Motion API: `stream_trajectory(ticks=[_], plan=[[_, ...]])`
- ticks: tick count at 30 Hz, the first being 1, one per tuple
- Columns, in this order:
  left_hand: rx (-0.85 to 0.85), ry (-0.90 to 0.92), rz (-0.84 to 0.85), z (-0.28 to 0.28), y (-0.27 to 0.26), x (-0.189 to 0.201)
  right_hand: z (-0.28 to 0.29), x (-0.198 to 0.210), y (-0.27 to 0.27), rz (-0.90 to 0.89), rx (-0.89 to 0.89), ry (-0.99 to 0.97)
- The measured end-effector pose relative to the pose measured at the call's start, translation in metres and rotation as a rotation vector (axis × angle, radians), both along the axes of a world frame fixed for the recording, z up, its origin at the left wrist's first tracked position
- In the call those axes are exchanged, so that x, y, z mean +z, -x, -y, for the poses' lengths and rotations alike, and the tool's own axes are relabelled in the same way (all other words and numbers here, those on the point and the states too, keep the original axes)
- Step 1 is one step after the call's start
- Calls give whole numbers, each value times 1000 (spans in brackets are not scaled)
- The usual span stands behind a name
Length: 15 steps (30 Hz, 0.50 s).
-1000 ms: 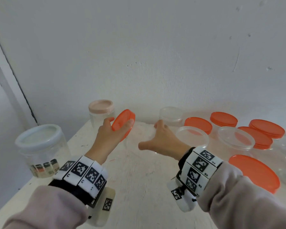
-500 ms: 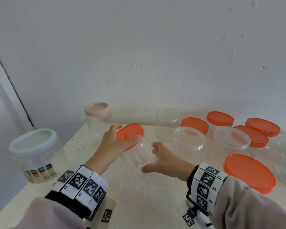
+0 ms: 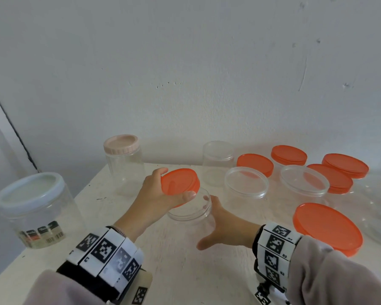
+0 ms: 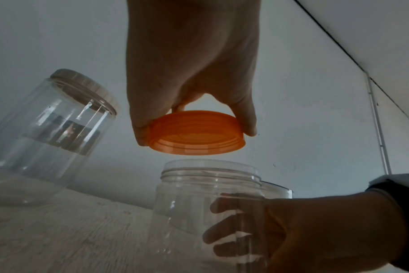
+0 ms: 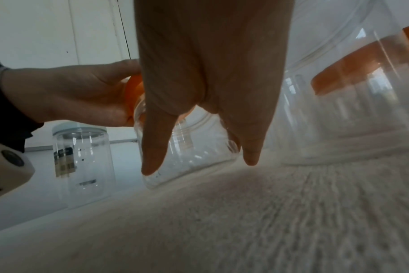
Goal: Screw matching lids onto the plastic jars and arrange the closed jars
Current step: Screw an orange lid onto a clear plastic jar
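Jar (image 3: 190,213), the clear open one, stood on the bench (image 3: 185,271) near the front, betw. the two hands. A sec. earlier it was not there yet: the right hand (image 3: 226,227) was reaching far back by the other jars, and the left hand (image 3: 156,194) held the orange lid (image 3: 180,181) up on its edge, tipped. By this moment the jar had come fwd to the middle, and the lid had turned flat and moved over the jar's mouth.

Left hand gripped the lid, thumb on one side of the rim and fingers (image 4: 244,118) on the other. In the left wrist view the lid hung just above the jar's neck, w/ a gap, not touching. The lid's open side faced down, ridges showing inside.

Right hand was wrapped round the jar's side, fingers curled on the clear wall, thumb at the front. It held the jar upright on the bench.

So the lid and jar were lined up, approx. The lid looked about as wide as the mouth, so prob. a match. Next step, I think: lower the lid flat, then twist it while the right hand keeps the jar from turning. If it goes on tilted, the ridges may not catch.

Other open jars (image 3: 246,183) and orange-lidded jars (image 3: 288,155) stood at the right. A pink-lidded jar (image 3: 122,159) and a pale-lidded jar (image 3: 31,208) stood at the left.
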<state>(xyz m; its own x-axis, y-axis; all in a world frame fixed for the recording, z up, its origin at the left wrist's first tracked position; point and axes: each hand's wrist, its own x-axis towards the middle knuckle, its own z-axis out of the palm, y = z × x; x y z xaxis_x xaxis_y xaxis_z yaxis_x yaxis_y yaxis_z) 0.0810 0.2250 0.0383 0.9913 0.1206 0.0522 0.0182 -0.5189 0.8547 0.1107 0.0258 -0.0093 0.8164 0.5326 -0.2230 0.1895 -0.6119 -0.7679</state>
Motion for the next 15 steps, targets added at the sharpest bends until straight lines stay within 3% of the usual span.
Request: stream_trajectory(ticks=[15], plan=[[-150,-312,1,26,5,-12,-1,-4,-7,-84,-88,-139]])
